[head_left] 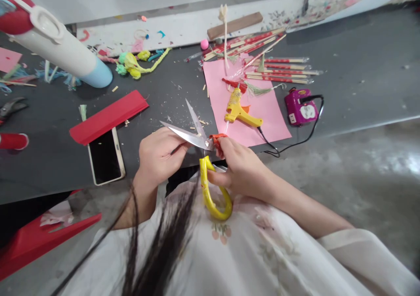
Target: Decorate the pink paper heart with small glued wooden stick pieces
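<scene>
My right hand (244, 171) grips a pair of scissors (207, 145), its fingers around the handle side. One handle loop is yellow; an orange-red part shows by my fingers. The blades stand apart and point up and left. My left hand (160, 154) is closed in a pinch beside the lower blade, close to its edge. Whatever lies between its fingers is hidden. Beyond the scissors, a yellow glue gun (241, 110) rests on a pink sheet (216, 95). Small pale scraps (200, 123) lie near the blades.
A red folded strip (110, 116) partly covers a phone (105, 158). At the left stand a white-and-blue bottle (70, 47) and lie pliers (12, 109). Red-patterned sticks (278, 75) lie on the right, near a purple power adapter (300, 108) with a black cord. Yellow yarn (134, 66) lies at the back.
</scene>
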### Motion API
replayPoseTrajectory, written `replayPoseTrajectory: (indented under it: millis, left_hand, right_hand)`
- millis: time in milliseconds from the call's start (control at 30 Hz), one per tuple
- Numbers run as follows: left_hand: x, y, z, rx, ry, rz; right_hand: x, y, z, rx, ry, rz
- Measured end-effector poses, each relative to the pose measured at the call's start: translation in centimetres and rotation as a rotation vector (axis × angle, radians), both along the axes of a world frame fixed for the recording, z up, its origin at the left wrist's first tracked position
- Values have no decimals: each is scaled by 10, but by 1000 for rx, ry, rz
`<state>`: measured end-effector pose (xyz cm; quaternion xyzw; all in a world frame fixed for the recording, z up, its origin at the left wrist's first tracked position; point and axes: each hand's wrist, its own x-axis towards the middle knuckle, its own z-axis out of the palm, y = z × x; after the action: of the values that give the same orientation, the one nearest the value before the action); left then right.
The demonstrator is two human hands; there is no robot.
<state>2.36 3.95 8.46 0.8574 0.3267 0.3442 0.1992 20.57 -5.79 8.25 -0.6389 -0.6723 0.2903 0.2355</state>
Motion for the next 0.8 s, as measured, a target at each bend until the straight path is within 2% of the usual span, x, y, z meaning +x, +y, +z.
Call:
replayPoseTrajectory:
  millis: [167, 433, 633, 800]
  left_hand:
    - [1, 5, -5, -32, -19, -52]
    - [-3, 9, -13, -346, -113, -146]
    - [-2, 8, -10, -363, -99, -111]
    - [-3, 9, -7, -293, -71, -108]
  right_hand:
    - [-1, 0, 1, -53, 6, 19]
    - [0, 1, 3, -15, -2, 34]
    - [0, 0, 3, -6, 5, 19]
    - [0, 0, 3, -34, 6, 7]
